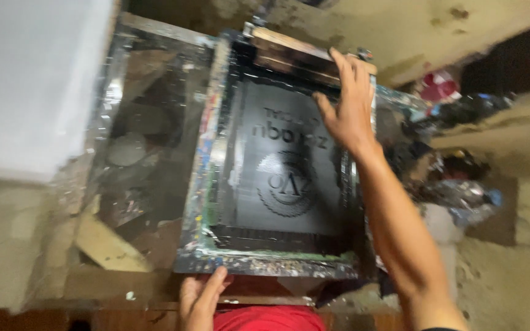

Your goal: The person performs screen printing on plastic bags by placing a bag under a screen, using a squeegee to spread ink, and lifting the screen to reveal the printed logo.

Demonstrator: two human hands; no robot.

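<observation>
Reaching across the work, the right hand (pixel 346 104) lay at the far right corner of a screen-printing frame (pixel 216 184), its fingers spread and curled over a wooden squeegee (pixel 289 55) that rested along the frame's far edge; whether it truly gripped the wood or only pressed on it could not be told through the blur. The frame sat in the middle of the view, tilted slightly, its rim crusted with flecks of dried paint in many colours, and its dark mesh (pixel 283 178) carried a pale round emblem with lettering above it. At the near edge, the left hand (pixel 199 300) was open, thumb raised against the frame's lower left corner, fingers beneath the rim. To the left stood a grimy glass-topped table (pixel 148 122) and a white slab (pixel 32 79). Crumpled, ink-stained rags (pixel 455 184) lay heaped to the right, just beside the forearm.
</observation>
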